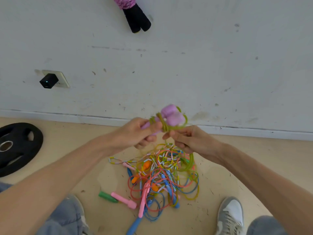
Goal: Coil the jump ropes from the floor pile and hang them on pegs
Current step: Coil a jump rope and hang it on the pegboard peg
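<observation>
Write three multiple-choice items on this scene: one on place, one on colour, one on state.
1. The weight plate lies where? A. left of the rope pile B. on it C. right of it
2. The held rope's cord is? A. blue B. yellow-green C. black
3. The left hand is? A. open B. gripping the lilac handles C. touching the pile
Answers: 1 A, plate by the left edge; 2 B, green loops round the handles; 3 B, fingers curl round them.

Scuffed white wall (186,65), beige floor (76,141), black weight plate (22,150).
</observation>
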Tool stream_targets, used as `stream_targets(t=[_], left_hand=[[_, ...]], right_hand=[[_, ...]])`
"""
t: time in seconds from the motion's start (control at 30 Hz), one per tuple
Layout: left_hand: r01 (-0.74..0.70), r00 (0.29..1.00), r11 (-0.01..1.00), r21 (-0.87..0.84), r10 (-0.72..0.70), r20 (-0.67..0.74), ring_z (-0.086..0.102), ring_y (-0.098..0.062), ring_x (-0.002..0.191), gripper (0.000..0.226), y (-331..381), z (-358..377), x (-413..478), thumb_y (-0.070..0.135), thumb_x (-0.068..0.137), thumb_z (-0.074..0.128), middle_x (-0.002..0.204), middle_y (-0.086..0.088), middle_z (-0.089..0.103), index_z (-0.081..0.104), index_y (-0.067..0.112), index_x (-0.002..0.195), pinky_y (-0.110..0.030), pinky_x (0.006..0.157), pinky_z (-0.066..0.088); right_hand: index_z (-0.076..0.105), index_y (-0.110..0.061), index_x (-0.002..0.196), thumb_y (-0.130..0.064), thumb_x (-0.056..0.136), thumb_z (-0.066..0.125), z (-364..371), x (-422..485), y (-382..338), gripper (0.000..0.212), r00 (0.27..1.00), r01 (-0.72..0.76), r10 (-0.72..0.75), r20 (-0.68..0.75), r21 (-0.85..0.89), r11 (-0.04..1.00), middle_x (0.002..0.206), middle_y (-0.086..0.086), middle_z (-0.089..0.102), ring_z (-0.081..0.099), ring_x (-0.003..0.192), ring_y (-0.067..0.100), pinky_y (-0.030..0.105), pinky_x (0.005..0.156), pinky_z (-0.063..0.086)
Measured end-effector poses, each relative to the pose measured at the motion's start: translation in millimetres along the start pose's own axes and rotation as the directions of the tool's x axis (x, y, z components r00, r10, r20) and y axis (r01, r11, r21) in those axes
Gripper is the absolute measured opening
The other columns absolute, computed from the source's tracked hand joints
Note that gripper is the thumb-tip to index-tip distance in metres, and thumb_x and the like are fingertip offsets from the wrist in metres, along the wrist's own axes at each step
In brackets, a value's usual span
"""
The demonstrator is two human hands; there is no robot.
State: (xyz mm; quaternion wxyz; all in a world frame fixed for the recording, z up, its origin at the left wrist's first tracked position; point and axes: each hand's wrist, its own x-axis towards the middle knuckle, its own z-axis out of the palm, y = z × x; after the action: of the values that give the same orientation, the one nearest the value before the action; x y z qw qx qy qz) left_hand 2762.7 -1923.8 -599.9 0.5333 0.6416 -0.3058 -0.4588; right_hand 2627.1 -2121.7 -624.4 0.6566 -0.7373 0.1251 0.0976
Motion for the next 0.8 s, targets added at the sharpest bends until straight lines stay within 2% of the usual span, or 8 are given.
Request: stream_targets(t=[0.07, 0.17, 0.27, 0.47, 0.53, 0.6, 0.7, 0.8], left_hand=[[0.030, 0.999, 0.995, -0.094, -0.028, 0.022, 0.024, -0.007, 0.056, 0.033, 1.1, -18.7, 3.0, 0.045, 0.094, 0.060, 0.071, 0.008, 0.040, 0.069, 0.018, 0.110, -0.016, 0.049, 0.023], [0.075, 0.990, 0.983, -0.168, -0.054, 0.130, 0.033, -0.006, 0.065, 0.031, -3.1, -30.0, 4.5, 0.025, 0.103, 0.055, 0.081, 0.005, 0.044, 0.058, 0.003, 0.125, -0.020, 0.057, 0.028], [0.061, 0.997, 0.990, -0.123, -0.054, 0.060, 0.042, -0.005, 0.067, 0.019, -12.5, -28.4, 6.0, 0.013, 0.106, 0.052, 0.084, 0.002, 0.052, 0.064, 0.002, 0.115, -0.018, 0.058, 0.033], [0.108, 0.979, 0.960, 0.258, -0.056, -0.198, 0.051, -0.009, 0.051, 0.025, -33.0, -14.5, 11.7, 0.029, 0.105, 0.058, 0.063, 0.006, 0.059, 0.071, 0.011, 0.093, -0.017, 0.045, 0.037], [0.069, 0.971, 0.930, 0.362, 0.021, -0.240, 0.048, -0.001, 0.044, 0.024, -39.3, -7.0, 12.2, 0.034, 0.103, 0.060, 0.054, 0.016, 0.058, 0.072, 0.030, 0.082, -0.013, 0.043, 0.037], [0.009, 0.952, 0.887, 0.462, 0.133, -0.274, 0.052, 0.009, 0.047, 0.031, -42.5, -6.0, 13.0, 0.035, 0.101, 0.064, 0.056, 0.027, 0.061, 0.070, 0.051, 0.075, -0.008, 0.046, 0.039], [0.025, 0.923, 0.847, 0.530, 0.185, -0.339, 0.057, 0.010, 0.058, 0.023, -45.8, -21.5, 14.7, 0.038, 0.098, 0.068, 0.062, 0.026, 0.065, 0.069, 0.037, 0.075, -0.011, 0.055, 0.041], [0.130, 0.920, 0.783, 0.608, 0.133, -0.368, 0.065, -0.013, 0.076, 0.022, -53.0, -25.3, 14.9, 0.044, 0.099, 0.065, 0.076, 0.008, 0.070, 0.070, 0.026, 0.087, -0.031, 0.070, 0.047]], right_hand=[[0.079, -0.019, 0.107, -0.041, 0.100, 0.064, 2.8, -1.9, 0.1, 0.027, 1.000, -0.005, 0.005, 0.003, -0.036, 0.999, 0.063, -0.006, 0.037, 0.029, 0.055, 0.012, 0.017, 0.049, 0.027], [0.079, -0.019, 0.107, -0.037, 0.101, 0.066, 5.9, -7.5, 0.2, 0.022, 0.998, -0.007, 0.000, -0.057, -0.121, 0.993, 0.064, -0.001, 0.042, 0.034, 0.056, 0.013, 0.022, 0.052, 0.030], [0.077, -0.015, 0.097, -0.036, 0.100, 0.068, 6.7, -7.9, -4.2, 0.022, 0.993, -0.036, -0.006, -0.114, -0.360, 0.932, 0.066, -0.001, 0.049, 0.041, 0.060, 0.012, 0.027, 0.058, 0.035], [0.054, -0.002, 0.079, -0.034, 0.107, 0.054, 17.6, -6.7, -7.6, 0.043, 0.996, 0.046, -0.083, -0.023, -0.671, 0.740, 0.065, 0.005, 0.048, 0.040, 0.061, 0.017, 0.045, 0.067, 0.045], [0.057, -0.013, 0.082, -0.038, 0.109, 0.049, 23.8, -7.8, -3.5, 0.038, 0.999, 0.039, -0.038, 0.016, -0.662, 0.748, 0.065, 0.008, 0.055, 0.052, 0.057, 0.018, 0.040, 0.065, 0.050], [0.066, -0.025, 0.102, -0.039, 0.110, 0.044, 29.0, -8.2, 1.4, 0.027, 0.999, -0.020, 0.041, 0.032, -0.498, 0.867, 0.061, 0.004, 0.051, 0.055, 0.051, 0.012, 0.027, 0.059, 0.051], [0.066, -0.025, 0.114, -0.040, 0.112, 0.038, 38.8, -5.2, 8.1, 0.032, 0.996, -0.093, 0.084, -0.040, -0.433, 0.896, 0.051, -0.014, 0.042, 0.044, 0.046, 0.003, 0.014, 0.048, 0.042], [0.056, -0.020, 0.103, -0.033, 0.113, 0.037, 53.8, -5.1, 9.6, 0.025, 0.998, -0.053, 0.062, -0.002, -0.553, 0.831, 0.067, -0.018, 0.051, 0.049, 0.061, -0.001, 0.013, 0.056, 0.036]])
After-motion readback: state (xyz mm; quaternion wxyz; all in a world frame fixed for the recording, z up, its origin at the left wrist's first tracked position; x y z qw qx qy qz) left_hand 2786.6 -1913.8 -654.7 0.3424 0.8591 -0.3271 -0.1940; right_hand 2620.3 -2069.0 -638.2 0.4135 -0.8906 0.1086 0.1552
